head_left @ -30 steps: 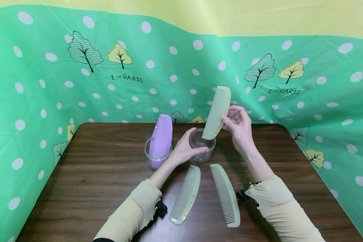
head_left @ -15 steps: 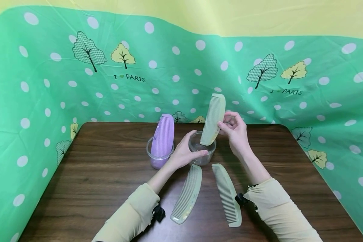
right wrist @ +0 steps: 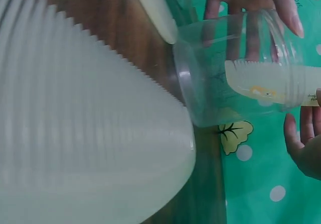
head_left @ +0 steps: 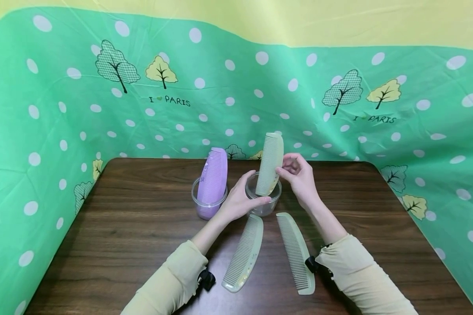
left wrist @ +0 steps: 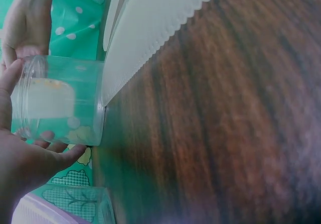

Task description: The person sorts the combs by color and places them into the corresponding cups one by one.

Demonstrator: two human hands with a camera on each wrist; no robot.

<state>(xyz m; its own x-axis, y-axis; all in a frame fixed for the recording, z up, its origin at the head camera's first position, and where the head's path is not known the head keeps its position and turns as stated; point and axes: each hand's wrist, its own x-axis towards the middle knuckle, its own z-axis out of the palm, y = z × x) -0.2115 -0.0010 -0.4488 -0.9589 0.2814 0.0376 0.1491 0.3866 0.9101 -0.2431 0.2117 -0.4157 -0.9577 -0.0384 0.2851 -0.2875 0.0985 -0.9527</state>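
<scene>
A pale green comb [head_left: 270, 164] stands nearly upright, pinched by my right hand [head_left: 299, 177] between thumb and fingers along its spine. Its lower end is inside a clear plastic jar [head_left: 269, 210]; through the wall in the right wrist view, the comb's end [right wrist: 251, 81] hangs above the jar's bottom. My left hand [head_left: 240, 197] grips the jar from the left, thumb across the near side and fingers round the far side. In the left wrist view the left hand [left wrist: 30, 158] spans the jar [left wrist: 85, 103], which stands on the table.
Left of the left hand, a second clear jar [head_left: 195, 202] holds a purple comb [head_left: 214, 175] leaning upright. Two more pale green combs, one on the left [head_left: 244, 253] and one on the right [head_left: 295, 253], lie on the brown table [head_left: 142, 218]. A patterned green cloth [head_left: 220, 87] hangs behind.
My right hand has moved left and down, lowering the green comb's end into the jar. The left hand keeps its hold on the jar, and the lying combs stay put.
</scene>
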